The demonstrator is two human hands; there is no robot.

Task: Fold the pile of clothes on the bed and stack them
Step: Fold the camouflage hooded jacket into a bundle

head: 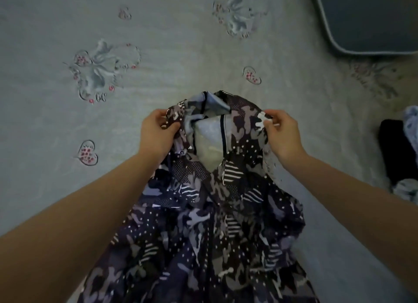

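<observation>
A dark camouflage-patterned jacket (203,212) with dots and stripes hangs from my two hands above the bed, its lower part falling toward me. My left hand (156,135) grips the left side of the collar. My right hand (282,133) pinches the right side of the collar between thumb and fingers. The neck opening gapes between the hands and shows a pale grey-blue lining. A zip edge runs down the front. The jacket's hem is out of view below.
The grey bedsheet (158,42) with embroidered flowers and hearts spreads out ahead and to the left. A dark blue-grey cushion (371,20) lies at the top right. Other clothes, one black (393,153) and some pale blue, sit at the right edge.
</observation>
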